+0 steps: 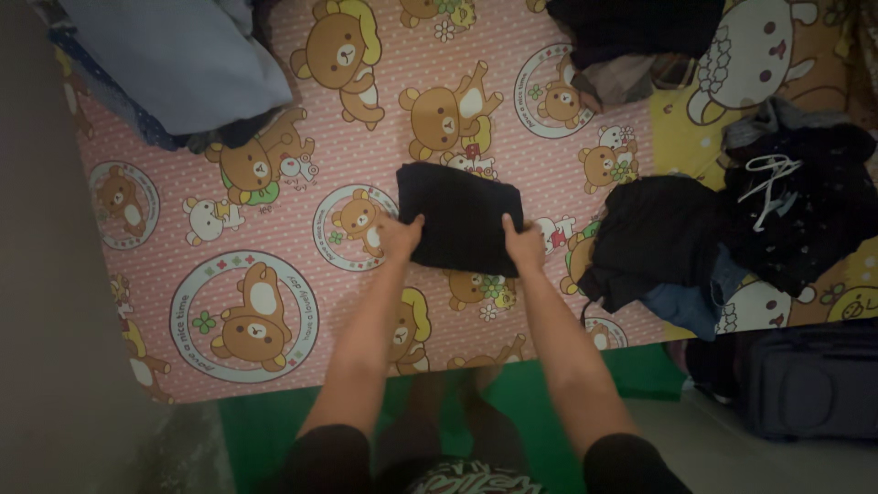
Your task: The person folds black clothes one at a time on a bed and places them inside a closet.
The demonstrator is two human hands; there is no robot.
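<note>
A folded dark navy garment (459, 217) lies on a pink bedsheet (302, 174) printed with cartoon bears. My left hand (400, 237) grips its near left corner, fingers curled over the edge. My right hand (524, 245) grips its near right corner the same way. Both of my forearms reach out from the bed's near edge.
A heap of dark clothes (722, 233) with a white drawstring and blue denim lies to the right. A folded grey-blue pile (174, 59) sits at the far left, more dark clothing (631, 37) at the far right. A dark suitcase (809, 380) stands on the floor beside a green mat (274, 430).
</note>
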